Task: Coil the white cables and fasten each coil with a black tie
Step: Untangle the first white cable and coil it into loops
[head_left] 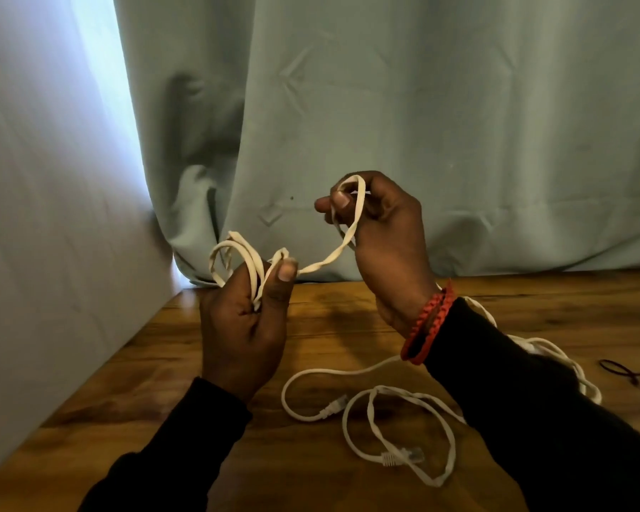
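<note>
- The left hand grips small loops of the white cable.
- The right hand pinches it higher up.
- More cable lies on the table below both hands.
- A black tie lies far right.

Cable: off-white, flat, plain; second cable on bench: white, with pale translucent plugs; tie: black, thin; bench: warm brown wood, darker grain streaks and knots; curtain: pale grey-green, plain, creased; bracelets: red-orange, braided; sleeves: black, plain; side panel: pale bluish-white.
</note>
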